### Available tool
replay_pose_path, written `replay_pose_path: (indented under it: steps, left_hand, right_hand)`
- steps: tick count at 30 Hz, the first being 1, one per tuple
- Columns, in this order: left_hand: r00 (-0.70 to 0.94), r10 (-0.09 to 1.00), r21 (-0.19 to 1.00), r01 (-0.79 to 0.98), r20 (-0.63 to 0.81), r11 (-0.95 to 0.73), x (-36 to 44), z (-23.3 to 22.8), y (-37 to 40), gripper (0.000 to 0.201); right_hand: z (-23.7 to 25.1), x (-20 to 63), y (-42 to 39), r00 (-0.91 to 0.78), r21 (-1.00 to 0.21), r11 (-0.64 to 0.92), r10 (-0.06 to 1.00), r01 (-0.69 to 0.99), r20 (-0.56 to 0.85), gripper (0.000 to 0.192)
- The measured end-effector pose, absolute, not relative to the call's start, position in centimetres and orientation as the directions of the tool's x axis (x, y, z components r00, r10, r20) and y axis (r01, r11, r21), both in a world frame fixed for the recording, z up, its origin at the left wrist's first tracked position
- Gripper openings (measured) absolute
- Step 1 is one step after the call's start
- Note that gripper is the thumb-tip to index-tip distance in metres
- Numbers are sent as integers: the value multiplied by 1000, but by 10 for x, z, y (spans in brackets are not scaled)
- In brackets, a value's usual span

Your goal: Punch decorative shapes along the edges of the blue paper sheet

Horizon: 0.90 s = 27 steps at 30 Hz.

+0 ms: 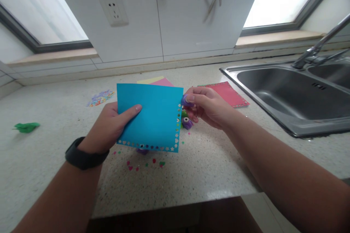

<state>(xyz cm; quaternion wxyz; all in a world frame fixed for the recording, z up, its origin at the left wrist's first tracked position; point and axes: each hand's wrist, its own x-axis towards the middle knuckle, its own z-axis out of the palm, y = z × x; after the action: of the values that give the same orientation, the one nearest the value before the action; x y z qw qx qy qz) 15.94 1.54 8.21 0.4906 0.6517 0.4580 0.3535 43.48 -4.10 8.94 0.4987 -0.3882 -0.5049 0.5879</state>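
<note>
Purple punch [185, 100] half hidden inside right hand [205, 106]

The blue sheet [149, 116] conceals most of the left hand [109, 127] and all but the edges of the yellow and pink sheets [158, 80]. The right hand [206, 107] covers most of a purple punch [185, 100]. The sink [295, 94] is cut off at right.

Two bare forearms, no sleeves in view. Left hand [109, 125]: black smartwatch/fitness band [83, 156] on the wrist, wide matte strap, no markings readable. Right hand [206, 105]: no rings, no band, wrist bare. Nails short, unpainted as far as visible. Rest of the body out of frame.
</note>
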Motion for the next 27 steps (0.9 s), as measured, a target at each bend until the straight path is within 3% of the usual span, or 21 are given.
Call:
replay_pose_path:
  steps: [5, 9, 12, 16, 19, 27]
  left_hand:
    - [311, 950, 962, 249, 31, -113, 157, 81, 20, 50]
    - [285, 956, 963, 234, 64, -134, 156, 80, 25, 51]
    - [248, 964, 969, 200, 93, -145, 155, 80, 28, 50]
    - [215, 968, 975, 152, 129, -164, 154, 80, 31, 50]
    - [205, 968, 976, 135, 142, -172, 153, 79, 32, 51]
    - [191, 965, 972, 122, 178, -203, 153, 82, 31, 56]
  right_hand:
    - [84, 442, -35, -59, -992, 73, 995, -99, 79, 28]
    - [77, 442, -30, 15, -952, 139, 989, 274, 149, 33]
    - [74, 438, -29, -43, -822, 230, 969, 521, 244, 33]
    - [73, 426, -32, -252, -535, 423, 896, 732, 365, 29]
    - [71, 415, -36, -344, -382, 460, 878, 802, 334, 33]
    - [65, 395, -40, -475, -197, 523, 846, 829, 243, 30]
